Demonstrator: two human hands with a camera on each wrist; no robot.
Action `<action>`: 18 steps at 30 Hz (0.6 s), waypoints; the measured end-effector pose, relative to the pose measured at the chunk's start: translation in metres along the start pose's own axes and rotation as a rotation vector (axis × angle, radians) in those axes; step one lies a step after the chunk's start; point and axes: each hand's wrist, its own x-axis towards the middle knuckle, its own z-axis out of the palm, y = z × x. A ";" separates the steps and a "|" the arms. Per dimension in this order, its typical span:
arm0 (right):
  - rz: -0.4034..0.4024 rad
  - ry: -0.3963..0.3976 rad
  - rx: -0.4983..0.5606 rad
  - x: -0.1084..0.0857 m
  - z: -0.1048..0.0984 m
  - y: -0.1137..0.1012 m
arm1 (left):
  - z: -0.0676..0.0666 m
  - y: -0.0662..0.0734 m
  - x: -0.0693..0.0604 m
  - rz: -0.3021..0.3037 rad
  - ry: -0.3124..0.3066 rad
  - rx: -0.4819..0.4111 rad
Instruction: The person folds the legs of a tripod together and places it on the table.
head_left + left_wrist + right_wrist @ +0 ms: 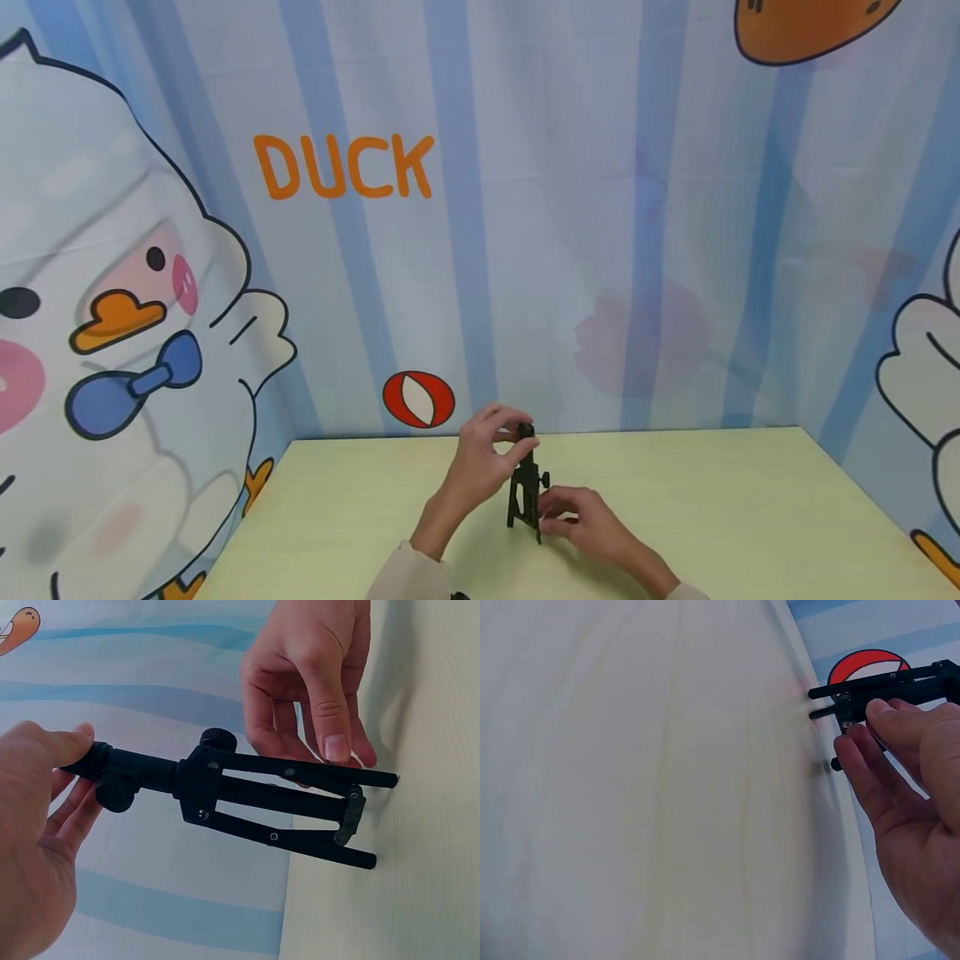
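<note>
The small black tripod [232, 792] stands upright between the hands, midway between the table's [712, 492] left and right edges and short of its far edge. The left hand [480, 460] pinches its top; the right hand [592, 525], lower and rightward, pinches it near the feet.
</note>
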 end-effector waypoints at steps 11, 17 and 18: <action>0.031 0.187 -0.068 0.001 -0.006 0.000 | -0.001 0.002 0.000 0.011 -0.032 -0.038; 0.002 0.099 -0.022 0.001 -0.008 0.001 | 0.000 0.000 0.000 0.037 -0.035 -0.058; -0.004 0.084 -0.011 0.001 -0.008 0.002 | 0.000 0.000 0.000 0.041 -0.036 -0.060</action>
